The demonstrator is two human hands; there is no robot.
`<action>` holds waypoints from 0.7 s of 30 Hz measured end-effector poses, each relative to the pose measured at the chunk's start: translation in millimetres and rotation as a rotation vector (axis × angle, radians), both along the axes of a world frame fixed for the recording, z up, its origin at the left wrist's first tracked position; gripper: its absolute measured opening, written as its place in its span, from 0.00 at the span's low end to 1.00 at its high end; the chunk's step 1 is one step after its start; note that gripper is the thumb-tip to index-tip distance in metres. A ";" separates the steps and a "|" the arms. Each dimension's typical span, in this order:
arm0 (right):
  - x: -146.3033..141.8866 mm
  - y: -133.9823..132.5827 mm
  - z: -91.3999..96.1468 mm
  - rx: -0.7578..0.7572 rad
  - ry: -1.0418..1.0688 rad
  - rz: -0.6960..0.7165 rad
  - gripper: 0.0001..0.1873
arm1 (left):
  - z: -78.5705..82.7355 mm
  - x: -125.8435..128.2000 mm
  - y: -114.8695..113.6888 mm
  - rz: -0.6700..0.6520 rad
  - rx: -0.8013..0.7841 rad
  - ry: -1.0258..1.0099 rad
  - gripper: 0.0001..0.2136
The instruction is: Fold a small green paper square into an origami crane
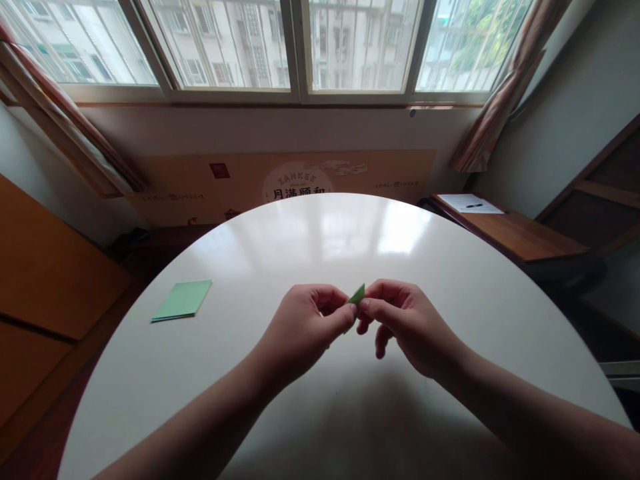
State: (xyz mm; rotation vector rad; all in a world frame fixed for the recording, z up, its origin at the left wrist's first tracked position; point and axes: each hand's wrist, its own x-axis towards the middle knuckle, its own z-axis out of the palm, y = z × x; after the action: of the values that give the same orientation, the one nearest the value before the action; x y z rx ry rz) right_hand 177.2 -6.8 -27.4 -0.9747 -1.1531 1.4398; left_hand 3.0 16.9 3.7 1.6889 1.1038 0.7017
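A small folded piece of green paper (357,295) is pinched between both hands above the middle of the round white table (280,240). My left hand (305,327) grips it from the left with thumb and forefinger closed. My right hand (405,323) pinches its right side, fingers curled. Only a pointed tip of the paper shows above the fingers; the rest is hidden. A stack of green paper sheets (183,300) lies flat on the table to the left, well apart from my left hand.
A wooden side desk (520,233) at the right holds a white sheet (469,203) with a pen. A printed cardboard panel (295,177) leans under the window behind the table. A wooden cabinet (45,280) stands at the left.
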 end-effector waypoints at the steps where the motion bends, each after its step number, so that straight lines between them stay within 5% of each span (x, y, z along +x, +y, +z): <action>1: -0.5 -0.4 0.3 -0.005 -0.001 -0.007 0.06 | -0.4 1.3 -1.2 -0.002 0.014 0.011 0.08; 13: -1.5 -1.5 4.5 -0.041 -0.035 -0.005 0.12 | -8.0 5.5 0.7 0.128 -0.185 -0.214 0.07; 21: -2.4 0.2 1.9 -0.023 -0.057 -0.032 0.08 | -12.5 5.8 -2.0 0.105 -0.133 -0.186 0.08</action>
State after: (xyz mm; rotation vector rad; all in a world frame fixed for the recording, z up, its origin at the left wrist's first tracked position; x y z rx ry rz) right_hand 174.9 -6.6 -25.4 -1.0523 -1.1590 1.4105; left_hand 8.9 14.9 -8.8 1.4309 1.0879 0.8166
